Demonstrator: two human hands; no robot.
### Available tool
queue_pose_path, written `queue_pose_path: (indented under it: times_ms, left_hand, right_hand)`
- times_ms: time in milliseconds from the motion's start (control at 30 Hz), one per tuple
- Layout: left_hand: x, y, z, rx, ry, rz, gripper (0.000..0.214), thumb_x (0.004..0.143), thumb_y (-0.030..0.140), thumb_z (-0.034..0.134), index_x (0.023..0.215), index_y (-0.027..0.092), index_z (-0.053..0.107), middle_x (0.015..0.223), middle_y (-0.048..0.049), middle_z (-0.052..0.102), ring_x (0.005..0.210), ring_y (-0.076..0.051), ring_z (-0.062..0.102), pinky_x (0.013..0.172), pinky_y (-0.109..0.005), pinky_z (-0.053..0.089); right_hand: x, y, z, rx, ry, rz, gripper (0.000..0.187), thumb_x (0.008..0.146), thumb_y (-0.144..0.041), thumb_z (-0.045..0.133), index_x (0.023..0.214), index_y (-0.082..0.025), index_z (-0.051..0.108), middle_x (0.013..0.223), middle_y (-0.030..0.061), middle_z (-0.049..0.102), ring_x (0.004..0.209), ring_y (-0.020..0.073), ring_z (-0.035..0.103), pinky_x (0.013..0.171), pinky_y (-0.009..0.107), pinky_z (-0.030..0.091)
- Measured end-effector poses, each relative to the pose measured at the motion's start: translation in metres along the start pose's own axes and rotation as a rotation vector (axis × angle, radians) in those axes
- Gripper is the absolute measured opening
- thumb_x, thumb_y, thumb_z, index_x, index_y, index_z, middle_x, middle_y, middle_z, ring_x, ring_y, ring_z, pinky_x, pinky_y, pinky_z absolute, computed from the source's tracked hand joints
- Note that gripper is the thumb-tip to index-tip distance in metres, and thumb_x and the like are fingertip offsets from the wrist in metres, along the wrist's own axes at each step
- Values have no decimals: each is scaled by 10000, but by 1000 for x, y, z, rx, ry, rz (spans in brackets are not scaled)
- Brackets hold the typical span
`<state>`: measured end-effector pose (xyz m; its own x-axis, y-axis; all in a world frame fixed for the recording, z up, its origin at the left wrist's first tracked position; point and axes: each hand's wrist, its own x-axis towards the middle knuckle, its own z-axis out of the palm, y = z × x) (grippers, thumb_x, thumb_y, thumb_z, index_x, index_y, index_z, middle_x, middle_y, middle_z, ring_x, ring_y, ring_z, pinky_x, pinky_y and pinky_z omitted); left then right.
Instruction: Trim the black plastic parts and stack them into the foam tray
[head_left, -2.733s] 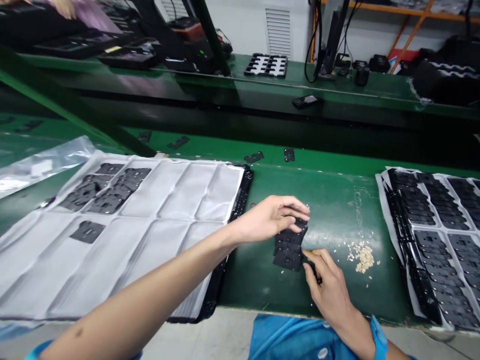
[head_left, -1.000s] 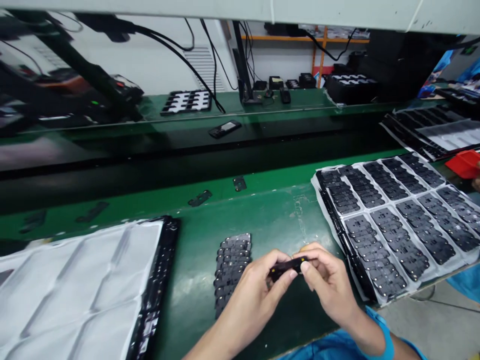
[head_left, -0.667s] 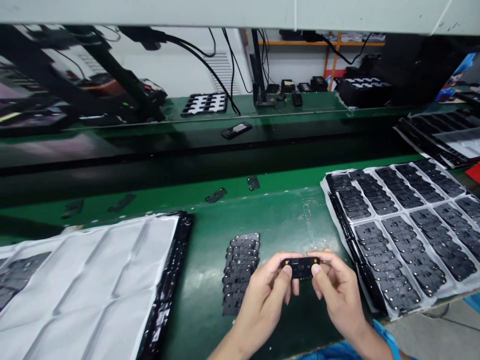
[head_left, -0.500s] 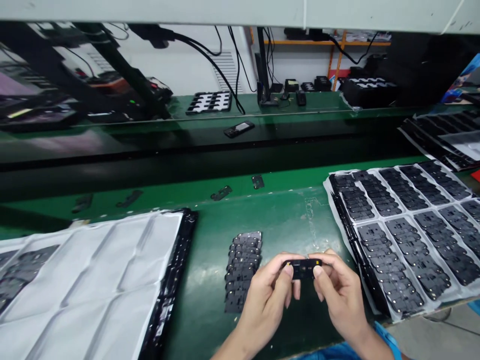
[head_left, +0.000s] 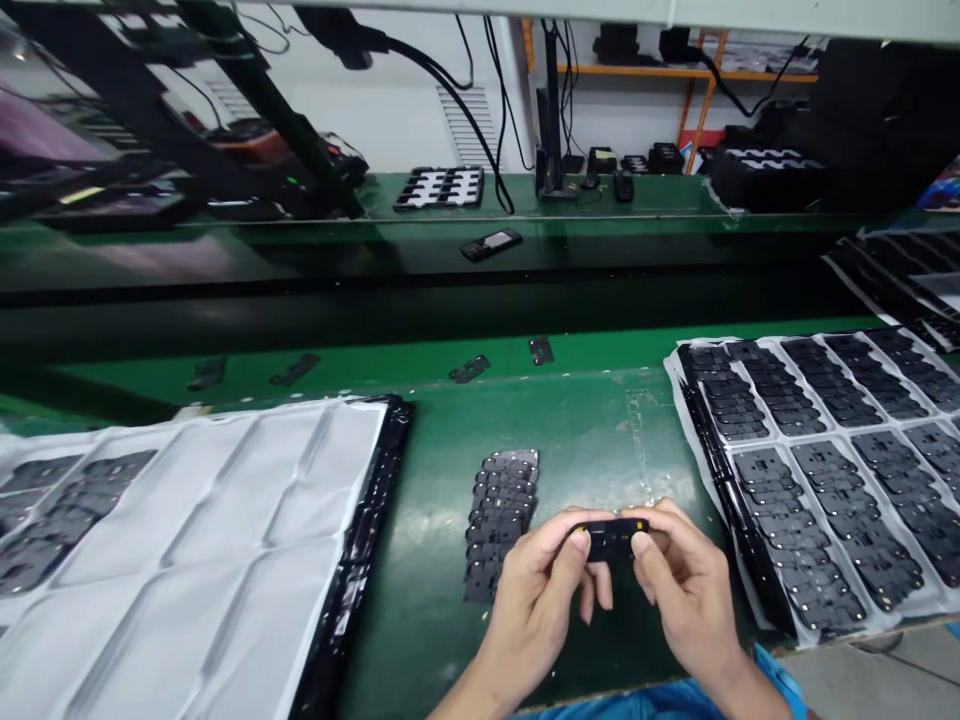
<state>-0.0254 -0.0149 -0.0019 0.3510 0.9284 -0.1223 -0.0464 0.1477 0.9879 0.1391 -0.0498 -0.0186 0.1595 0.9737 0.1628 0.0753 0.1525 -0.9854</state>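
Observation:
Between my two hands, above the green bench, is a small flat black plastic part (head_left: 611,541) with yellow spots near its ends. My left hand (head_left: 541,590) pinches its left end between thumb and fingers. The right end sits in the pinch of my right hand (head_left: 682,575). Just left of my left hand, a row of overlapping similar black parts (head_left: 504,505) lies on the bench, its lower end close to my wrist. The underside of the held part is hidden.
A tray (head_left: 780,450) of black parts in white-lined compartments stands at right. Another white-lined tray (head_left: 292,540), with parts at its far left, is at left. Loose parts (head_left: 469,370) lie along the bench's back strip. Farther back is a black phone-like device (head_left: 491,244).
The view has shifted, so the bench and trays appear slightly farther right and the background higher. Both hands keep hold of the black plastic part, which looks slightly tilted.

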Motion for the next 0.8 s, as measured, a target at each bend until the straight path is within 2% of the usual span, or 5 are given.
queue_pose_path:
  times_ms: [300,400,533,667,800]
  left_hand:
    - [-6,-1,-1,-22,15,8,477,1054,534,524,1157,109,714,603,-13,657,469,-123,562,493,-233,466]
    - [-6,-3,-3,-29,46,-25,512,1044,555,523,1125,89,717,579,-13,651,458,-120,540,475,-227,432]
    - [-9,-9,-1,-94,103,-91,519,1026,559,542,1081,77,726,529,-5,636,430,-114,523,444,-212,371]
    - [-14,-16,4,-140,196,-105,494,1021,543,557,1077,86,734,513,-5,643,434,-127,552,436,-210,374]
    - [-19,-18,5,-106,224,-84,465,1022,525,574,1089,95,737,511,-4,654,443,-133,562,447,-214,409]
  right_hand:
    - [-4,2,2,-20,-28,13,208,1060,-233,579,1148,-251,766,841,-7,563,569,97,539,493,215,419]
    - [-7,2,2,-103,-36,-57,231,1051,-186,577,1162,-260,765,864,8,596,690,138,620,593,237,489]
    - [-9,1,4,-183,-49,-180,286,1029,-121,571,1191,-264,758,908,27,650,806,169,657,720,269,529]
    - [-7,-1,8,-103,-54,-89,261,1041,-162,554,1159,-259,766,873,20,624,745,158,652,627,248,507]
    - [-5,-1,13,-51,-30,-48,215,1037,-213,568,1062,-235,780,820,10,600,659,136,607,538,222,450]
